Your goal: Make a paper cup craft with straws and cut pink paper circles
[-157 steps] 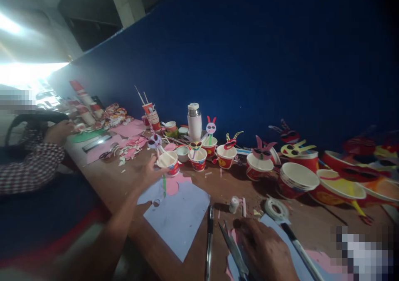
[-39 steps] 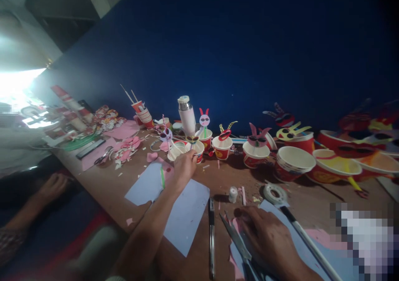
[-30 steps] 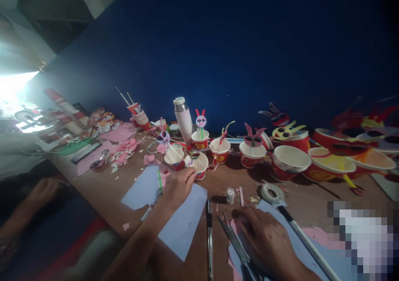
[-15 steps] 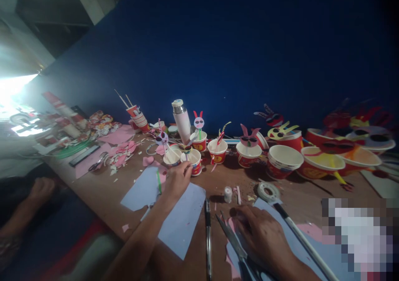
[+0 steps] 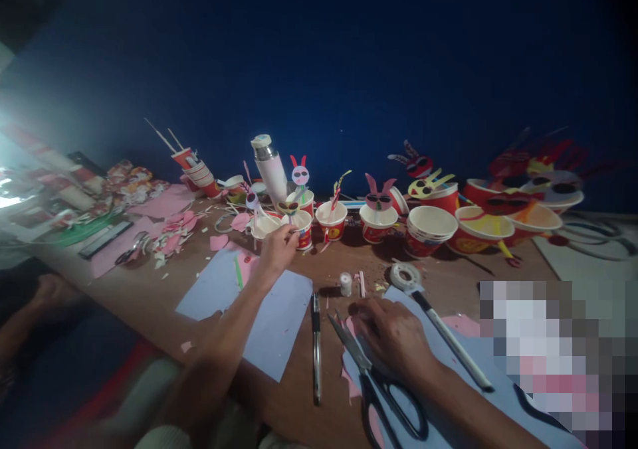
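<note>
My left hand [image 5: 278, 250] reaches across the table, its fingers closed at the near side of a red and white paper cup [image 5: 303, 236]. A paper face with dark glasses [image 5: 288, 208] rises from this cup. Beside it on the left stands another paper cup [image 5: 263, 227] with a white-faced paper figure. My right hand [image 5: 391, 333] rests palm down on blue and pink paper, fingers curled under; what they hold, if anything, is hidden. Black-handled scissors [image 5: 361, 359] lie open just left of it. A pen [image 5: 316, 349] lies between my hands.
Several decorated cups line the back, ending in a cup stack [image 5: 431, 230] and larger cups at right. A white bottle [image 5: 270, 170] stands behind them. A tape roll [image 5: 405, 276], a marker [image 5: 451, 339] and blue paper [image 5: 279, 329] lie nearer. Another person's arm [image 5: 42, 299] is at left.
The view has shifted, so everything sits further left and higher. More of the scissors' handles shows. Both hands stay at about the same places on the table.
</note>
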Action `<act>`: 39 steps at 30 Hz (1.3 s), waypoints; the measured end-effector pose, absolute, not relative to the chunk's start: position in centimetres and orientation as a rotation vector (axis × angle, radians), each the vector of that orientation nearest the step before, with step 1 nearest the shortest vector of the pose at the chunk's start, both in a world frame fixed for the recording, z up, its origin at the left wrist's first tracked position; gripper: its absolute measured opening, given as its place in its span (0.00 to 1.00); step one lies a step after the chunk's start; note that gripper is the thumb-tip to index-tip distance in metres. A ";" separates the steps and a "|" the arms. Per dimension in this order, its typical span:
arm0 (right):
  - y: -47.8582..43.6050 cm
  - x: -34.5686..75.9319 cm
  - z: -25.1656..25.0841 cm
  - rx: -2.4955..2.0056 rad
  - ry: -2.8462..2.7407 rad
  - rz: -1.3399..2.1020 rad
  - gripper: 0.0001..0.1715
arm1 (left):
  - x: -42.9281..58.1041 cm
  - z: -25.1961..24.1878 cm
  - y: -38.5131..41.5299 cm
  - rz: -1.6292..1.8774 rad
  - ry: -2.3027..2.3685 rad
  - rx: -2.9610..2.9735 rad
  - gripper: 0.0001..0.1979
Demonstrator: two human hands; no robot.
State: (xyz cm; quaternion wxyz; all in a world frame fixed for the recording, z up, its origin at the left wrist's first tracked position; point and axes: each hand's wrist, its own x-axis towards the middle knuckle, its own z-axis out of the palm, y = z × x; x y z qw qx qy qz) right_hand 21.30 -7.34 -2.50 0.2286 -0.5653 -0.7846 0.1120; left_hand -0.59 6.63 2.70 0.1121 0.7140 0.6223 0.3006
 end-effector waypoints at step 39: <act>-7.5 21.3 -2.2 -1.508 -2.143 0.342 0.09 | -1.6 2.1 0.9 1.007 1.660 1.849 0.15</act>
